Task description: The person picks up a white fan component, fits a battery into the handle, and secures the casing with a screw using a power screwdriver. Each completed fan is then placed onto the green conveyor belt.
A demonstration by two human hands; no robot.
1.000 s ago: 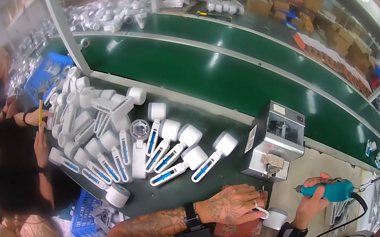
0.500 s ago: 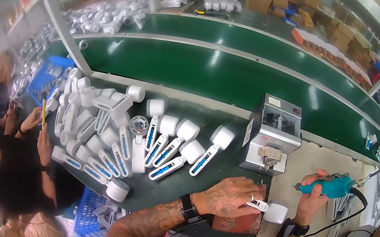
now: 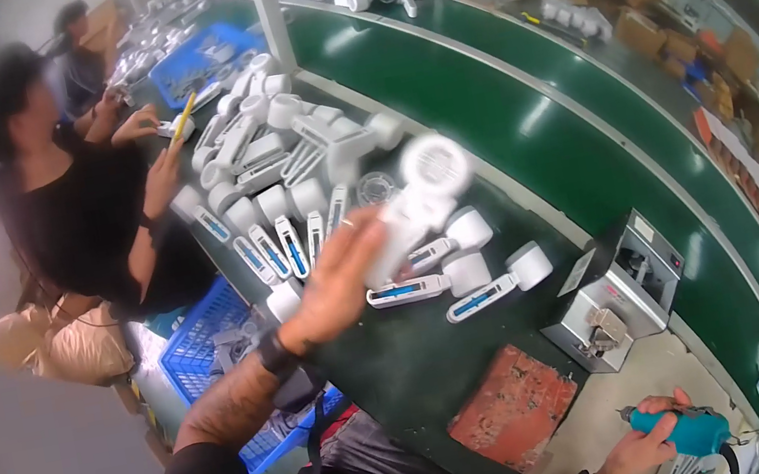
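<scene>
My left hand (image 3: 335,285) is raised over the bench, its fingers round the handle of a white round-headed handheld unit (image 3: 436,168). The unit's head points away from me and is a little blurred. Beneath and beyond it lie several like units, among them one with a blue strip in its handle (image 3: 487,297). Low on the right, my right hand (image 3: 636,456) grips a teal electric screwdriver (image 3: 690,431), whose bit points left. A worn red pad (image 3: 516,406) lies on the bench between my hands.
A grey metal machine (image 3: 610,308) stands beyond the red pad. Green conveyor belts (image 3: 502,124) run along the far side. Blue baskets (image 3: 204,334) sit at the bench's left edge. A co-worker in black (image 3: 64,206) handles a white unit and a yellow tool at the left.
My left hand has moved from above the red pad up and left to the pile, with a white unit in it. The right hand still holds the screwdriver. The view has shifted left.
</scene>
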